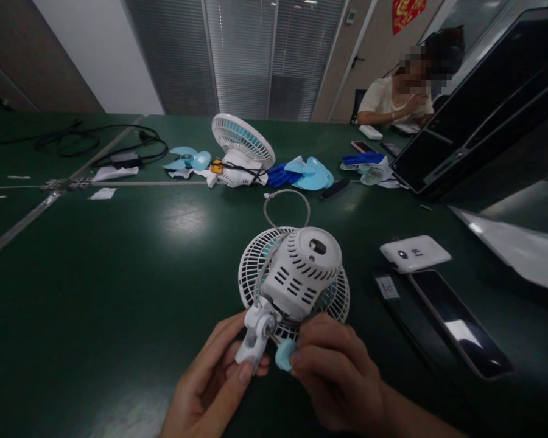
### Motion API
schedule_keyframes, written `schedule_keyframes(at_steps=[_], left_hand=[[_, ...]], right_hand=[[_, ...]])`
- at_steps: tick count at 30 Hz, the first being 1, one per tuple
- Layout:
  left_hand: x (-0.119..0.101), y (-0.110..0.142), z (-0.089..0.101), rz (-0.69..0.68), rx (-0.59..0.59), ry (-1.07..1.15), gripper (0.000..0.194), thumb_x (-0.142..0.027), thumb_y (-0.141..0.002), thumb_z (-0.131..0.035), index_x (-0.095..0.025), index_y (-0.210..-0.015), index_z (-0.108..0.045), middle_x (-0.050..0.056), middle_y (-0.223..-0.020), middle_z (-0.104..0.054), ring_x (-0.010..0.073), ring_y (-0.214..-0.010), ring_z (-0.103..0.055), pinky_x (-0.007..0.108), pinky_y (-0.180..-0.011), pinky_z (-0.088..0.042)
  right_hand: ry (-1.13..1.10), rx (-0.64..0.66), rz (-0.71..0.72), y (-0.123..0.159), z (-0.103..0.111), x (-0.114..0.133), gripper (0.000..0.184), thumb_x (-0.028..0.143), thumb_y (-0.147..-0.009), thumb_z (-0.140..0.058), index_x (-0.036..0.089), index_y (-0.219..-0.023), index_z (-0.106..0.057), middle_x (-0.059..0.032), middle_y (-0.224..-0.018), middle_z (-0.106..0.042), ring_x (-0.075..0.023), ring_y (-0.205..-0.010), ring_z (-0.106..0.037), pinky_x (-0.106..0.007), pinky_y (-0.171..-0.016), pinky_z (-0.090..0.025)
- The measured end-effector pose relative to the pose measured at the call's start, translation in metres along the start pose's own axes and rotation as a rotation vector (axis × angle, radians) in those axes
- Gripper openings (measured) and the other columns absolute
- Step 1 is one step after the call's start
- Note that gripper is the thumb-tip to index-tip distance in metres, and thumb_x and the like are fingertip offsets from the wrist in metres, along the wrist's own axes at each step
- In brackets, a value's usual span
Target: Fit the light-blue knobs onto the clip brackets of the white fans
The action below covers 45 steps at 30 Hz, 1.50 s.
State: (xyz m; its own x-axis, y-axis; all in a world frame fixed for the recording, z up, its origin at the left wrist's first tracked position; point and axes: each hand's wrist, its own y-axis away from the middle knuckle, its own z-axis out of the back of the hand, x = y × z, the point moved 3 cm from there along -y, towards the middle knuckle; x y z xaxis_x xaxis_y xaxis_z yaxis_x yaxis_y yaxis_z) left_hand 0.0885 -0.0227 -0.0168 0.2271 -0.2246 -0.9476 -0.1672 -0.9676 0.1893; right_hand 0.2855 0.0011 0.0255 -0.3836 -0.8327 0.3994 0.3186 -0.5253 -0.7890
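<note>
A small white fan (301,274) lies face down on the green table, its round grille (256,255) underneath and its vented motor housing on top. My left hand (214,377) grips the white clip bracket (254,337) at the near side of the fan, thumb in front and fingers behind. Between the fingertips of my right hand (335,365) is a light blue knob screw (285,354). Its metal shaft points at the bracket's joint; how deep the tip sits there I cannot tell. From the fan's far side a grey cable (287,191) loops over the table.
Further back stands a second white fan (242,143), with light blue fan blades (310,173) and blue gloves (281,175) close by. To the right lie a white device (415,252) and a phone (459,322). A person (397,100) sits across the table, beside a large dark panel (479,103).
</note>
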Motion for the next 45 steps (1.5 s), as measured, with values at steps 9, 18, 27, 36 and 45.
schedule_keyframes(at_steps=[9,18,27,36,45], left_hand=[[-0.0007,-0.0028,0.0023,-0.026,0.036,0.0,0.035,-0.031,-0.096,-0.065,-0.035,-0.131,-0.07,0.006,-0.136,-0.065,0.0199,-0.098,-0.073,0.027,-0.089,-0.062],[0.0013,-0.0059,0.0029,-0.079,-0.002,-0.017,0.036,-0.029,-0.096,-0.066,-0.037,-0.13,-0.07,0.004,-0.134,-0.065,0.0163,-0.092,-0.072,0.025,-0.087,-0.062],[-0.0025,-0.0086,0.0028,-0.119,0.025,-0.103,0.038,-0.027,-0.096,-0.065,-0.04,-0.132,-0.068,0.002,-0.142,-0.062,0.0206,-0.119,-0.065,0.022,-0.094,-0.059],[-0.0046,-0.0063,-0.0017,-0.144,0.018,-0.111,0.043,-0.026,-0.089,-0.074,-0.039,-0.13,-0.07,0.003,-0.134,-0.067,0.022,-0.12,-0.065,0.023,-0.096,-0.057],[-0.0052,-0.0049,0.0042,-0.224,0.075,-0.234,0.042,-0.029,-0.098,-0.055,-0.034,-0.138,-0.065,0.007,-0.144,-0.062,0.0297,-0.128,-0.059,0.04,-0.11,-0.049]], right_hand=[[0.113,0.02,0.022,-0.0029,0.0002,0.0058,0.014,0.005,-0.095,-0.056,0.013,-0.098,-0.067,-0.0035,-0.085,-0.068,-0.0103,-0.071,-0.065,-0.021,-0.06,-0.052],[0.191,0.001,-0.068,-0.0024,0.0006,-0.0004,0.013,0.011,-0.099,-0.056,0.017,-0.096,-0.067,-0.0011,-0.083,-0.072,-0.0087,-0.073,-0.069,-0.019,-0.062,-0.052],[0.247,0.028,-0.039,-0.0012,0.005,0.0004,0.015,0.007,-0.097,-0.059,0.016,-0.102,-0.07,-0.0026,-0.088,-0.074,-0.0097,-0.077,-0.07,-0.021,-0.065,-0.053],[0.218,0.084,-0.018,-0.0052,0.0001,-0.0013,0.011,0.009,-0.096,-0.062,0.015,-0.101,-0.07,-0.0015,-0.086,-0.074,-0.0092,-0.073,-0.07,-0.021,-0.066,-0.055],[0.206,0.092,0.004,-0.0098,-0.0008,0.0015,0.017,0.009,-0.098,-0.057,0.016,-0.103,-0.072,-0.0024,-0.089,-0.075,-0.0085,-0.08,-0.073,-0.016,-0.071,-0.059]])
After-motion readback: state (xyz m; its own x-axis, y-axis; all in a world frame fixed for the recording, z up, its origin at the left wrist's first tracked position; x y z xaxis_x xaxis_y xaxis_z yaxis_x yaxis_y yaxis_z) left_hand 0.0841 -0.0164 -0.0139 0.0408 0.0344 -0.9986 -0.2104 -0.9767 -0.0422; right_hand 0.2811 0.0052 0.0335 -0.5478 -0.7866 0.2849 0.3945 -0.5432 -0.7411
